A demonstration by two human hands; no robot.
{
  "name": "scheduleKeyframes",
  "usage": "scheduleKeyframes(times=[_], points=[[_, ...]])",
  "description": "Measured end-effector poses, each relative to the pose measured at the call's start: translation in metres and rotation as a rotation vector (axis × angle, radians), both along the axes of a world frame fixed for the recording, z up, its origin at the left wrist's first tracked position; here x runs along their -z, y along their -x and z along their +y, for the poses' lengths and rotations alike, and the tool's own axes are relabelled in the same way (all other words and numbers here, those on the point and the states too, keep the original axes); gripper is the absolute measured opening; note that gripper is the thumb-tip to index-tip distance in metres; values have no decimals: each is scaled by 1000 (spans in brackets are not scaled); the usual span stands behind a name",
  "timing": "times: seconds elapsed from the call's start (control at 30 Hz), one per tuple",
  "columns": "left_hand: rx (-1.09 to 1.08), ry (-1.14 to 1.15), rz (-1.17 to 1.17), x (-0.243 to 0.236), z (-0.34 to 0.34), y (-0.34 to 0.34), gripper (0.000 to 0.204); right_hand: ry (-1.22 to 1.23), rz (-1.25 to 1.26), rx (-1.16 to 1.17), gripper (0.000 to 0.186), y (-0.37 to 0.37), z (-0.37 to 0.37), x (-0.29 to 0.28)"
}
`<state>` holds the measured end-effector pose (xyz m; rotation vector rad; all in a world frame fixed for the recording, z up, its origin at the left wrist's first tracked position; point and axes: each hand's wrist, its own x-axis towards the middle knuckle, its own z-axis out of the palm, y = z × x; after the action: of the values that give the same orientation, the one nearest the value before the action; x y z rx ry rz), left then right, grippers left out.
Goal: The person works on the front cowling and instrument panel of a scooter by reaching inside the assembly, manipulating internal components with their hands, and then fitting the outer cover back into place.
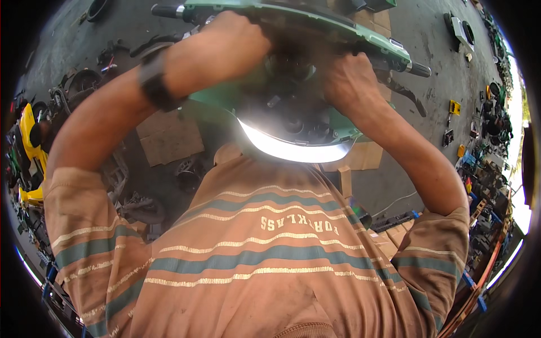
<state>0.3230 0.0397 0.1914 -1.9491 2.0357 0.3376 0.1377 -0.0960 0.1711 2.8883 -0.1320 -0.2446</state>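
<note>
A green scooter front with its handlebar cover (369,37) fills the upper middle of the head view. Below the cover is a dark inner area, blurred in part. My left hand (239,42), with a dark band on the wrist, reaches in under the left part of the cover. Its fingers are curled closed, and whatever they hold is hidden. On the other side my right hand (350,79) is curled against the inner right part, fingertips out of sight. Nearer my chest a bright, glaring curved panel (293,151) edges the dark area.
Black grips, the left grip (166,10) and the right grip (418,69), stick out past the cover. A brake lever (410,96) hangs at the right. Flattened cardboard (169,135) lies on the grey floor. Yellow panels (29,135) and assorted parts line the left side.
</note>
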Motion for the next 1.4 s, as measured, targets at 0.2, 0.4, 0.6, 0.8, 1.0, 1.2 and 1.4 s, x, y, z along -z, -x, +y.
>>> scheduleKeyframes(times=[0.2,0.4,0.6,0.8,1.0,1.2,1.4], points=[[-170,957,356,-30,101,19,55,-86,-28,-12,10,5,-6,-1],[-1383,886,1521,170,198,136,64,-290,-1,-42,16,5,-14,-29],[-959,565,1412,182,141,146,24,-891,-670,360,34,93,-7,-44],[-1081,692,2097,179,150,150,50,-2163,-1283,799,53,204,41,95],[-1765,668,2334,75,113,138,66,-1923,-1267,995,58,153,30,65],[-1562,593,2254,57,128,129,70,-1793,-1180,1208,75,151,28,32],[-1655,608,1998,72,130,122,72,-1724,-1194,1191,84,149,30,45]])
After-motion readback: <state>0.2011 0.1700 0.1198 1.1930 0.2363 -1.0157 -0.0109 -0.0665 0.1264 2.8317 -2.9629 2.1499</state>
